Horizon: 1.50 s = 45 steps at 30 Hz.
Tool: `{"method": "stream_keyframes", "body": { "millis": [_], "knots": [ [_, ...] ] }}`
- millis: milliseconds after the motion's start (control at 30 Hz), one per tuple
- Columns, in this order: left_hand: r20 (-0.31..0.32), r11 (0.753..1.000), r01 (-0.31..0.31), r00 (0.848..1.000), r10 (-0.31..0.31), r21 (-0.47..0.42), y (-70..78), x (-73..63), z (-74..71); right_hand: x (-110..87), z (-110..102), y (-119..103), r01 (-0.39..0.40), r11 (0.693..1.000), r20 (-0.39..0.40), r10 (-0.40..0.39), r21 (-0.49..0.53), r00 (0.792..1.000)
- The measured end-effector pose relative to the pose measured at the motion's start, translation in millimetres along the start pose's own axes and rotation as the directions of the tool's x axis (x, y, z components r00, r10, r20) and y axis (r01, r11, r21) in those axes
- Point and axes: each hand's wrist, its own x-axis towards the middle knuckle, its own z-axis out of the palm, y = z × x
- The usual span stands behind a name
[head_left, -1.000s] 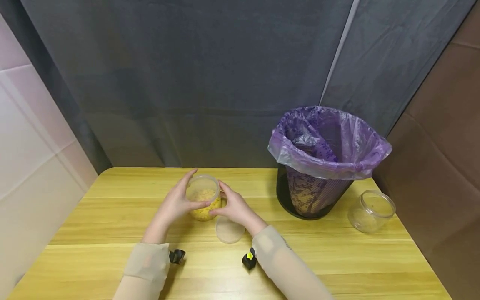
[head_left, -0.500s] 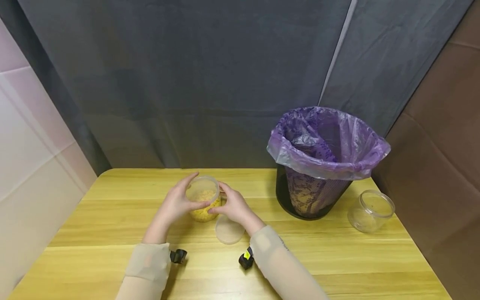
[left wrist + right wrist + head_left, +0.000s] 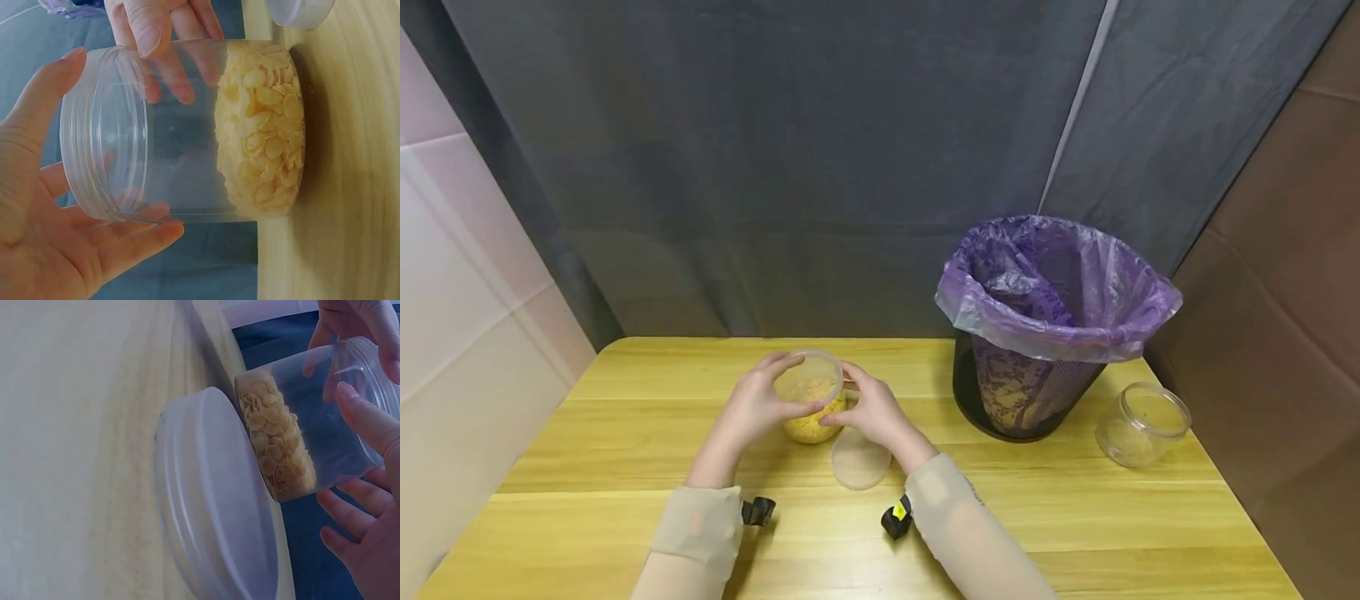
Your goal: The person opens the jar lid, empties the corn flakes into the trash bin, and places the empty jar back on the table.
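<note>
A clear plastic jar, partly filled with pale yellow flakes, stands between both hands on the wooden table. My left hand grips it at the rim, thumb on the near side and fingers round the far side. From the other side my right hand holds the jar's wall, with the thumb in front and the fingers partly behind. The round translucent lid lies on the table, just in front of the jar and below the right wrist. It looms large in the right wrist view.
Right of the hands stands a black mesh bin lined with a purple bag. A second clear jar, without a lid, sits near the table's right edge. A grey curtain hangs behind the table.
The left hand's fingers have bent in over the far rim, where one stuck out past it before. The jar has shifted very slightly right. Lid, bin and second jar stay put.
</note>
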Motion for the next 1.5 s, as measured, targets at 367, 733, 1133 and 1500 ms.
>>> {"method": "stream_keyframes", "body": {
  "millis": [367,733,1133,1500],
  "knots": [
    [-0.012,0.999,-0.027,1.000,0.028,0.045,12.6,-5.2,-4.4,-7.0,-8.1,-5.1,0.003,0.999,0.004,-0.003,-0.033,1.000],
    [-0.015,0.997,-0.054,0.998,0.055,0.052,32.6,-12.5,-0.8,-24.8,-20.5,-5.2,0.017,1.000,0.025,-0.017,0.009,1.000],
    [-0.023,0.990,-0.137,0.990,0.138,0.046,52.7,-25.2,-1.9,-48.7,-31.6,-14.0,0.071,0.997,-0.017,-0.072,-0.039,0.997],
    [-0.041,0.974,-0.226,0.973,0.226,0.025,74.0,-37.4,-5.0,-73.0,-39.3,-21.7,0.124,0.991,-0.086,-0.119,0.051,0.989]
  ]
}}
